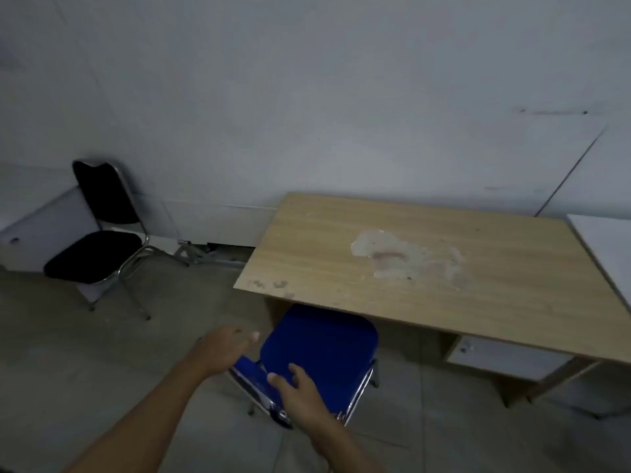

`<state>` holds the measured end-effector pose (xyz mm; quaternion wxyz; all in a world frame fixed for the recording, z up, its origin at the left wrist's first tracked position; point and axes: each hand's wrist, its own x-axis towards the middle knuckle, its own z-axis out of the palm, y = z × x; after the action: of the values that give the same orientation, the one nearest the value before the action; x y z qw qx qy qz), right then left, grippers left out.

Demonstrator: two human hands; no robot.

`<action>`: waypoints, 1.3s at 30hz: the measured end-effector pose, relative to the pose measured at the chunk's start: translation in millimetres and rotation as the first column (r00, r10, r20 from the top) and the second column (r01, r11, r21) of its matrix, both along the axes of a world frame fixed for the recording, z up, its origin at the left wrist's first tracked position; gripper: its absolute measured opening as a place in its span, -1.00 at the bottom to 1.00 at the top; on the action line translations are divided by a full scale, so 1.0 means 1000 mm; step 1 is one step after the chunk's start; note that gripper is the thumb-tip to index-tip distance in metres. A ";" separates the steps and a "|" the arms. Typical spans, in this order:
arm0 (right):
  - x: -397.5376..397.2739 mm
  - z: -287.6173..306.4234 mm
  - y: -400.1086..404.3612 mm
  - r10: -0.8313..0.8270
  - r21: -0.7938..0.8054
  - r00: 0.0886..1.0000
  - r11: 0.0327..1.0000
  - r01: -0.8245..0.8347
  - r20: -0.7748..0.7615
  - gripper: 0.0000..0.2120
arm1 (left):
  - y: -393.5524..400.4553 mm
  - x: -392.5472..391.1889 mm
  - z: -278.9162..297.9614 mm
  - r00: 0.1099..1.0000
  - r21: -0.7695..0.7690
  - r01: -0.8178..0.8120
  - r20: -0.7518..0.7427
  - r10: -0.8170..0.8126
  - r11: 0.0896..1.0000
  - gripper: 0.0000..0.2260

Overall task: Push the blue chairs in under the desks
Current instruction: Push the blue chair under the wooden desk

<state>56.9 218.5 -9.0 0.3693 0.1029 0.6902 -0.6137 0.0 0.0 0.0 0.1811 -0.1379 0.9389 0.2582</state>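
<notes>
Desk (444, 268) stands vs. back wall (307, 97), rt side touching a 2nd table (607, 254). Chair (321, 356) at desk's near-left corner, seat front just under the edge. Another chair (99, 240) well left, by the wall. Drawer unit (505, 360) under desk, rt side.

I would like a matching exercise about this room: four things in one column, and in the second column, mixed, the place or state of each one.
Column 1
1. blue chair
2. black chair
3. wooden desk
4. right hand

Column 2
A. stands at the left, close to the wall
B. has a worn, pale patch on its top
C. rests on the blue chair's backrest
D. front of seat under the desk edge, rest sticking out

Pairs: 1-D, 2-A, 3-B, 4-C
</notes>
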 end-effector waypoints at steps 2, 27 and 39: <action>-0.003 -0.006 -0.017 -0.060 0.049 0.998 0.997 0.059 0.009 -0.28 | -0.025 -0.008 -0.007 0.998 0.001 -0.050 0.048 0.050 0.999 0.13; 0.059 -0.063 0.077 0.130 0.602 0.930 0.790 0.113 -0.345 -0.40 | 0.051 0.058 -0.053 0.989 0.134 -0.048 0.147 0.029 0.990 -0.04; 0.076 -0.080 0.188 -0.224 0.407 0.954 0.867 0.288 -0.198 -0.49 | 0.169 0.097 -0.052 0.960 0.116 -0.269 0.109 0.257 0.956 0.23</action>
<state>132.7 406.5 -89.2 0.2016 0.2281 0.8136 -0.4953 97.3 168.5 -51.8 0.1973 -0.2614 0.8839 0.3338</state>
